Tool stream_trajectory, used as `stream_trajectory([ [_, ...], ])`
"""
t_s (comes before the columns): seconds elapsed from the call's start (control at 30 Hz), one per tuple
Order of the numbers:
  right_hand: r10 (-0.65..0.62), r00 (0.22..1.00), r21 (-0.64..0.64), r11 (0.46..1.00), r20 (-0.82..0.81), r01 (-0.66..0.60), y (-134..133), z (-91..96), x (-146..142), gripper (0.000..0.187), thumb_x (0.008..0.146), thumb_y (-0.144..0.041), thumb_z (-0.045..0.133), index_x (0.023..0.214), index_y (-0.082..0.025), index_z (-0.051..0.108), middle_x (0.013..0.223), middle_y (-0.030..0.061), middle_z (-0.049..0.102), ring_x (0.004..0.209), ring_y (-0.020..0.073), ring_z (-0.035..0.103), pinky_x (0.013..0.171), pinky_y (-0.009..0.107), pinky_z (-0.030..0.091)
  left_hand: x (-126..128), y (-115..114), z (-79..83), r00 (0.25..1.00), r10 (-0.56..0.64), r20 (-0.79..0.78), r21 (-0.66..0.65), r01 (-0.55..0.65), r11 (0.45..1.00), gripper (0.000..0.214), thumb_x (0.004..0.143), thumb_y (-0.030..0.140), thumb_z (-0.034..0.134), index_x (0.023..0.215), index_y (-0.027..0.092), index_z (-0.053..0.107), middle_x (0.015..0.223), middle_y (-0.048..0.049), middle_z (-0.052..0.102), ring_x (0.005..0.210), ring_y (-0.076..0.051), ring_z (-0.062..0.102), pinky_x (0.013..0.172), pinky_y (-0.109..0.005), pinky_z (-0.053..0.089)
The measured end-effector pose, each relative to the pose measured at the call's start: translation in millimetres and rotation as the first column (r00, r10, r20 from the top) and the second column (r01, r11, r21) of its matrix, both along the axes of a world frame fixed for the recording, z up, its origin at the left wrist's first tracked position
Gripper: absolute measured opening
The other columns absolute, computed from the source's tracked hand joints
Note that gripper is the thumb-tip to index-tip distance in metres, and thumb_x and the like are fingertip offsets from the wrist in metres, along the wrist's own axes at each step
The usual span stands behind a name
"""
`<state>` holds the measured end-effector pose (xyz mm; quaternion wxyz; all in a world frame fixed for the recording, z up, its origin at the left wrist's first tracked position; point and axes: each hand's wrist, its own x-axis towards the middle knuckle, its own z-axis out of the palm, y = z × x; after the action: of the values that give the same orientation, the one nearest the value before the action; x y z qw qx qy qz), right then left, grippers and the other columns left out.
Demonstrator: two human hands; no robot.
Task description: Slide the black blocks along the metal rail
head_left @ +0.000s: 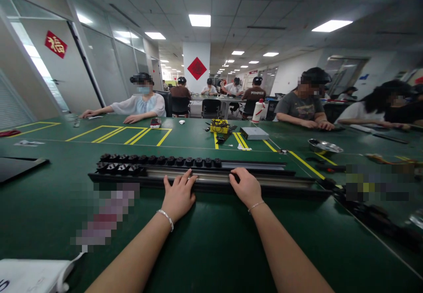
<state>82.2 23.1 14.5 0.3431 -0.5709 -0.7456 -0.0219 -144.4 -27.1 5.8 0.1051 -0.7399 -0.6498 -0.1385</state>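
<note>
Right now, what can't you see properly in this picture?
In the head view:
Black rail: partly hidden by left hand and right hand.
Dark spot at right hand: too small to name.
White object: cut off by left and bottom edges.
Pinkish item: blurred into squares.

Grey tiled ceiling [228, 6], bright rectangular light panels [199, 20]. White pillar [196, 49] mid-room, red diamond sign [197, 68] on it. Left: glass partition [102, 59], door [54, 72] with red poster [56, 44]. Right: white wall [294, 70]. Black chairs [212, 109] at far table [228, 98]. Green tabletop [224, 244] up front.
</note>
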Motion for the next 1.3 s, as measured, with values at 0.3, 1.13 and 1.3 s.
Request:
stream_trajectory([
  [0.3,-0.067,0.998,0.01,0.998,-0.018,0.067,1.4,-2.6,-2.6,0.015,0.079,-0.027,0.046,0.084,-0.024,0.06,0.088,0.0008,0.059,0.079,0.0148,0.054,0.063,0.024,0.037,1.7,-1.9,2.7,1.0,0.01,-0.005,-0.013,-0.01,1.0,0.053,0.074,0.027,0.046,0.127,0.033,0.04,0.143,-0.0017,0.033,0.12,-0.028,0.038,0.102,-0.065,0.009],
  [1.13,0.045,0.996,-0.11,0.993,-0.081,-0.054,1.8,6.4,10.2,0.018,0.077,-0.025,0.047,0.09,-0.021,0.058,0.097,0.0028,0.061,0.087,0.0167,0.056,0.075,0.028,0.042,-0.8,-1.2,0.8,1.0,-0.015,0.002,0.009,0.015,1.0,0.052,0.075,0.028,0.044,0.126,0.032,0.04,0.143,-0.0018,0.035,0.12,-0.028,0.039,0.101,-0.067,0.01],
  [1.3,0.052,0.996,-0.104,0.993,-0.074,-0.06,2.7,6.6,10.9,0.017,0.077,-0.025,0.047,0.089,-0.02,0.057,0.095,0.0035,0.061,0.087,0.0172,0.056,0.076,0.028,0.042,-1.5,-1.1,0.0,1.0,-0.02,-0.008,0.033,0.02,0.999,0.05,0.075,0.028,0.044,0.125,0.033,0.041,0.142,-0.0015,0.036,0.118,-0.028,0.04,0.1,-0.067,0.012],
])
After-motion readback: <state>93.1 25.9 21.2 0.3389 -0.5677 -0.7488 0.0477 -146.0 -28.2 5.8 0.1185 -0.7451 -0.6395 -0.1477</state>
